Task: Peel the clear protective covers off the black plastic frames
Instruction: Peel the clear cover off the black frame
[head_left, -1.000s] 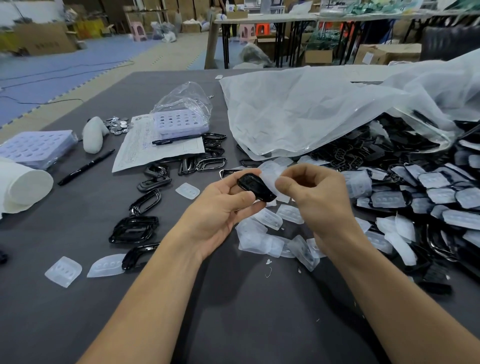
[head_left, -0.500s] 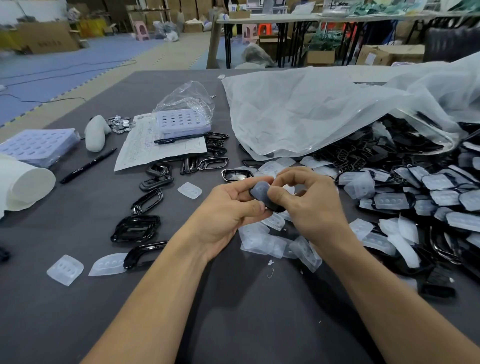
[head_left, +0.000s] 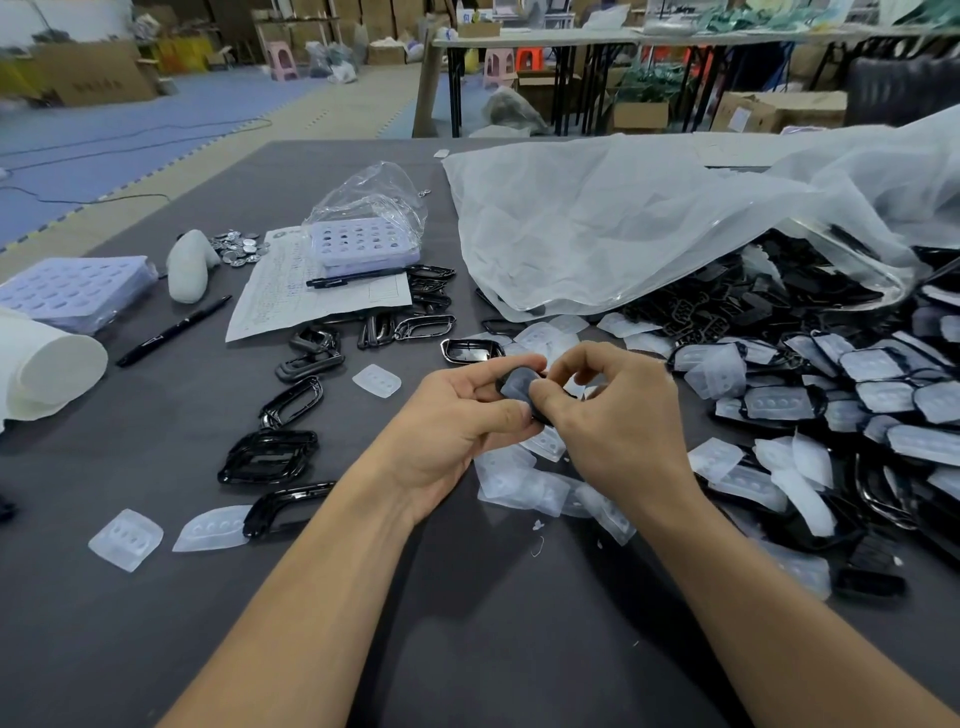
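Dark grey surface (head_left: 467, 649) in a warehouse-type room, with cartons and folding tables at the back.

Both hands meet over the middle of the surface. Left hand (head_left: 452, 421) pinches a covered frame (head_left: 519, 387) between thumb and fingers. Right hand (head_left: 618, 415) pinches the same frame from the other side, thumb tip on its near edge and index finger curled over the top. The cover on the frame's upward face reads as frosted grey. Can't tell whether any corner has lifted.

- Directly under and just nearer than the hands: loose pile of peeled clear covers (head_left: 524, 483).
- Right of the right hand: big heap of frames with covers on (head_left: 831, 395), spilling out of a translucent plastic bag (head_left: 623, 228) that lies beyond the hands.
- Left of the left hand: bare black frames (head_left: 270, 457), scattered, some stacked, plus a few stray covers.
- Beyond the left hand: paper sheet (head_left: 317, 301) with a lavender tray (head_left: 363, 241) and a pen on it.
- Further left: second pen (head_left: 171, 332), small metal discs (head_left: 239, 247), another lavender tray (head_left: 67, 291), white roll (head_left: 47, 364) at the edge of view.
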